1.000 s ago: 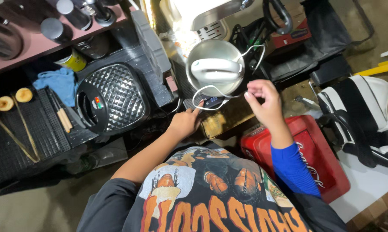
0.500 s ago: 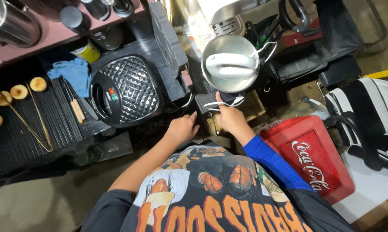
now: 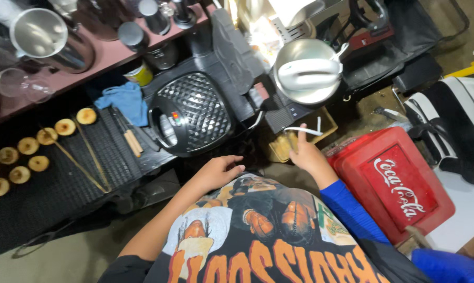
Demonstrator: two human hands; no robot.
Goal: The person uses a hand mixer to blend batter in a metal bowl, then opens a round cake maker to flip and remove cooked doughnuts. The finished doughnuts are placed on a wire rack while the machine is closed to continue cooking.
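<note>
Your right hand [image 3: 306,153] pinches a white cord [image 3: 303,130], forefinger raised, just below the steel bowl [image 3: 306,78] where a white hand mixer [image 3: 309,71] rests. The blue-sleeved forearm angles up from lower right. Your left hand [image 3: 219,172] hangs loosely curled and empty, fingers half bent, near the front edge of the open black waffle iron [image 3: 194,112], the bare forearm reaching up from your printed shirt. A red cooler [image 3: 391,183] with white script on its lid sits right of your wrist; a yellow-labelled tin [image 3: 139,75] stands behind the iron.
</note>
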